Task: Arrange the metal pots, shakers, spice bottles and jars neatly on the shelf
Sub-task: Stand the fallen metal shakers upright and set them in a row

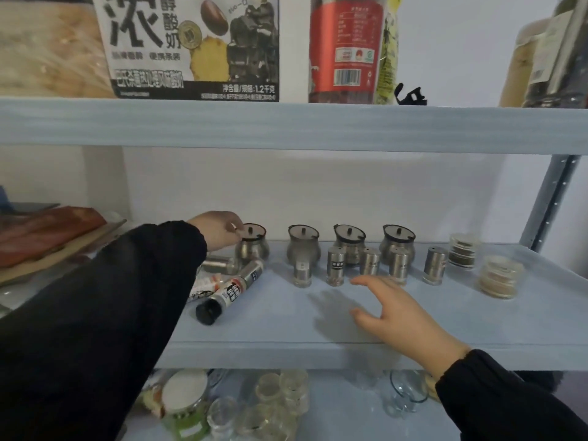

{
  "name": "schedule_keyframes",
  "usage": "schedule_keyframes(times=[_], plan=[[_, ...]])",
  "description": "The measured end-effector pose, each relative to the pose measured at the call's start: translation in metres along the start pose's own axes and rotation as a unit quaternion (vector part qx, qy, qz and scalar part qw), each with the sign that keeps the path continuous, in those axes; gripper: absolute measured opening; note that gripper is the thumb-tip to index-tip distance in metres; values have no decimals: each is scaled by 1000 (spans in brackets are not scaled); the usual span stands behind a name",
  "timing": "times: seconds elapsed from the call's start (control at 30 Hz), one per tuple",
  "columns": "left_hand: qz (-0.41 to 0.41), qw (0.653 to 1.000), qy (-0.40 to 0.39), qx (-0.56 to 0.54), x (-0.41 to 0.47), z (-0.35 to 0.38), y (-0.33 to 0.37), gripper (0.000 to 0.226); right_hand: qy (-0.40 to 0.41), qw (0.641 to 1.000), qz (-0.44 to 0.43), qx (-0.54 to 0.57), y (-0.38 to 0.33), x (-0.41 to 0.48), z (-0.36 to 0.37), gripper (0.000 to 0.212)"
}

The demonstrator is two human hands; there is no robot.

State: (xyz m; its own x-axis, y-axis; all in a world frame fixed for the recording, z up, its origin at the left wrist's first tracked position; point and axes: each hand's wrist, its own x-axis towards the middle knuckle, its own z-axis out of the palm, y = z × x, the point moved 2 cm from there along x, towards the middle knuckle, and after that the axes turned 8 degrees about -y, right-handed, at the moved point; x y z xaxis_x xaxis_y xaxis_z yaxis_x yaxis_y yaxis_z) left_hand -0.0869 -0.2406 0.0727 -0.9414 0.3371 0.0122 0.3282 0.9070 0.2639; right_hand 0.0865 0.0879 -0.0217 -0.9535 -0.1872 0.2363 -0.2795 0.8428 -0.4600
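Where the sleeve (127, 297) crosses, bottles (229, 291) lie half-hidden.

Indoor light, dim and even, cool bluish cast. Source seems above and to the right: the right hand (394, 310) throws a soft-edged grey shadow leftward onto the shelf board (286, 332). Metal pots (302, 249) carry dull, spread highlights, no hard glare. Back wall under the upper shelf edge (286, 125) sits in mild shade. Left sleeve (95, 313) reads as a near-black mass, little fold detail. Wide-angle bend: shelf edges bow, upright post (553, 198) leans inward. Carton (191, 43) up top soft though its large print reads. Glass jars (280, 405) below blurred, smeared.
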Motion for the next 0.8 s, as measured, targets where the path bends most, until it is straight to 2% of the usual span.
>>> schedule_keyframes(times=[0.17,0.33,0.53,0.8], plan=[[-7,998,-42,55,-14,25,-12,24,-25,999,-24,-13,-15,13,18,58],[7,992,-87,88,-13,41,-5,22,-20,999,-38,-14,-25,24,20,54],[7,993,-32,111,2,58,-1,26,-17,999,-47,-11,-29,30,25,51],[-24,994,-50,98,19,80,6,32,-26,999,-32,-16,-15,19,21,55]])
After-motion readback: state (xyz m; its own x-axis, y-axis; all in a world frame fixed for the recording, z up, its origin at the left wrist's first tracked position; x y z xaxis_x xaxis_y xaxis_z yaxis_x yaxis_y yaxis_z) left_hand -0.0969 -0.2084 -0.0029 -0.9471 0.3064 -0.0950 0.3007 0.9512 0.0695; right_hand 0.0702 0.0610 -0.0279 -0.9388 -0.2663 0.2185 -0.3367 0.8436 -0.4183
